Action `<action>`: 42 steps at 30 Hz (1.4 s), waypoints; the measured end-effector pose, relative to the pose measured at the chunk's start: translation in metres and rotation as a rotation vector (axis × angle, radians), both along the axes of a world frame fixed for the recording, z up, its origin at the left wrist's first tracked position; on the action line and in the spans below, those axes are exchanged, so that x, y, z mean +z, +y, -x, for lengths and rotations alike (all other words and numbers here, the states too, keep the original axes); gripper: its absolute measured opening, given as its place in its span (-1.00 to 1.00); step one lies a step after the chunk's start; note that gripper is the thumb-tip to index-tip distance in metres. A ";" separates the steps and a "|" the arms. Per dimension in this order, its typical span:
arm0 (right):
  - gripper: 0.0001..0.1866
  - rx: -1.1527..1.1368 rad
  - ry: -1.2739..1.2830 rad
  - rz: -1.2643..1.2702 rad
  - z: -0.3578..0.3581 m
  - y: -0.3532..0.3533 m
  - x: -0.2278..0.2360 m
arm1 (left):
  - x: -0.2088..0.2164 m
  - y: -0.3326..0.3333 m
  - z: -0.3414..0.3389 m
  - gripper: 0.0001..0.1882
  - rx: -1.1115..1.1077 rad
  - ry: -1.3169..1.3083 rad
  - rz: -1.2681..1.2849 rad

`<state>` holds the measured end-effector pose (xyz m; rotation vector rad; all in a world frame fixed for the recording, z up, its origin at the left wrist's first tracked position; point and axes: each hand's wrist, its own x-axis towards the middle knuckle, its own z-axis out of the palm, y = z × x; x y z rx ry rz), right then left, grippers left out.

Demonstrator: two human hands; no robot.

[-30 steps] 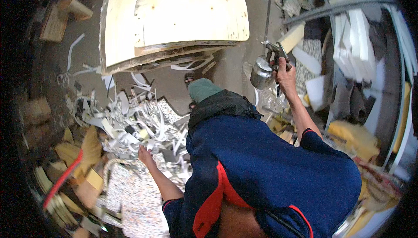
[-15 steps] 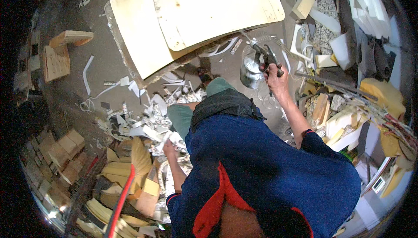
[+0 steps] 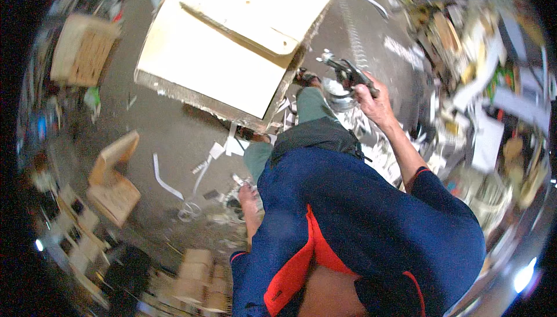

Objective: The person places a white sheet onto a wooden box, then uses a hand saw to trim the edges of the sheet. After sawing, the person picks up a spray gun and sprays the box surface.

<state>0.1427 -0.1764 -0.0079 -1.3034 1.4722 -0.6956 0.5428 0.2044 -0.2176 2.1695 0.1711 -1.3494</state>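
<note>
My right hand [image 3: 376, 103] is wrapped round the dark handle of a spray gun [image 3: 350, 76]. A shiny metal cup [image 3: 339, 97] hangs under the gun, whose nozzle points toward the pale board's near right side. My left hand [image 3: 248, 197] hangs low beside my left leg, above white scraps; motion blur hides how its fingers lie. Ahead of me, a pale wooden panel [image 3: 203, 64] rests on a work surface with ragged edges. A second, brightly lit panel [image 3: 243, 3] overlaps its far part.
A pale coiled hose [image 3: 351, 35] trails across the floor beyond the gun. White strips and scraps [image 3: 380, 153] lie round my feet. Bent plywood pieces [image 3: 115, 180] and a wooden block [image 3: 84, 50] stand to the left. Piled offcuts [image 3: 487, 85] fill the right side.
My body and view have turned, so the panels now sit at a different angle and farther left. The spray gun stays in my right hand; its nozzle has drawn away from the panel's edge.
</note>
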 end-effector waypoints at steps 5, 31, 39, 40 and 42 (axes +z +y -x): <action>-0.61 -0.290 -0.017 -0.072 -0.075 0.075 0.004 | 0.027 -0.039 -0.249 -0.55 -0.102 -0.154 -0.015; -0.71 -0.688 0.004 -0.115 -0.150 0.106 0.016 | 0.038 -0.271 -0.279 -0.47 -0.832 -0.139 -0.056; -0.66 -1.102 0.180 -0.102 -0.279 0.081 0.007 | 0.012 -0.428 -0.381 -0.52 -1.408 -0.207 0.013; -0.59 -1.169 0.172 -0.086 -0.293 0.071 0.002 | -0.006 -0.439 -0.414 -0.53 -1.471 -0.249 0.104; -0.46 -1.260 0.181 -0.031 -0.318 0.055 0.001 | -0.010 -0.489 -0.446 -0.56 -1.324 -0.145 0.097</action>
